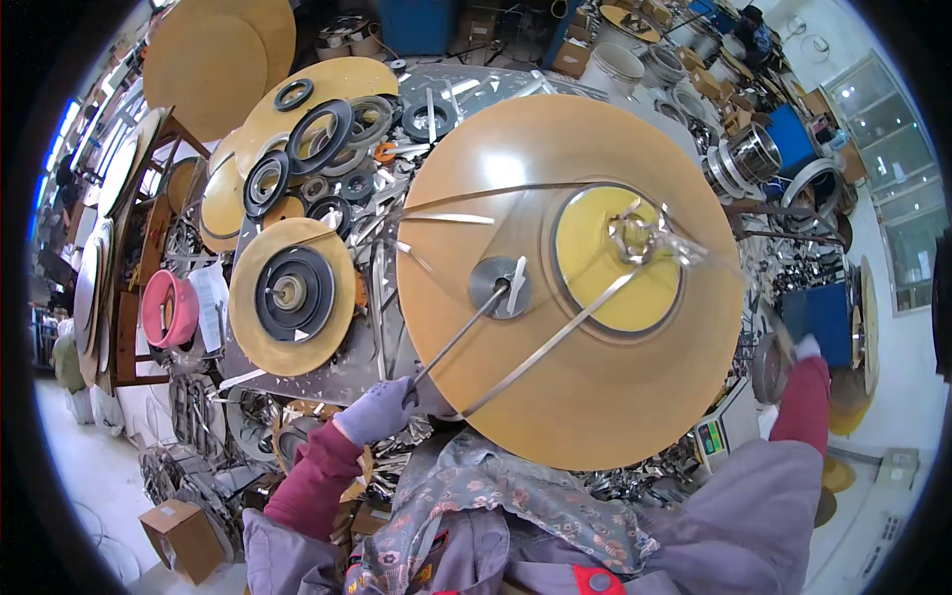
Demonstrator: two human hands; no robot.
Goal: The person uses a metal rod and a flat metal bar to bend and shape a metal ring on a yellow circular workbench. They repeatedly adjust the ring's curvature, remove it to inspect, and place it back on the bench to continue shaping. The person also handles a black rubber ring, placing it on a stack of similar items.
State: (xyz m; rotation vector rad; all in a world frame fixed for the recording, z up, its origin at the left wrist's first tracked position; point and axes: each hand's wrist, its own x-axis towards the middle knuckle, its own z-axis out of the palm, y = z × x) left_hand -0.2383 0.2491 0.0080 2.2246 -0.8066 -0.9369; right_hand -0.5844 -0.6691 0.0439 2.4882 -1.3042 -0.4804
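Observation:
In front of me lies a large tan disc. On its right half sits a round yellow coil face with a dark rim, and a shiny crumpled bundle of strip or film lies over it. A thin metal strip runs from there to the disc's near left edge. My gloved left hand is closed round a thin metal rod, whose far end meets a small grey round hub. My gloved right hand reaches out to the far right, beside a grey round piece; its fingers are blurred.
A smaller tan disc with a black ring lies to the left. Beyond it are several black rings and metal scraps. A pink basin stands farther left. A scale with a green display and a blue box are at right.

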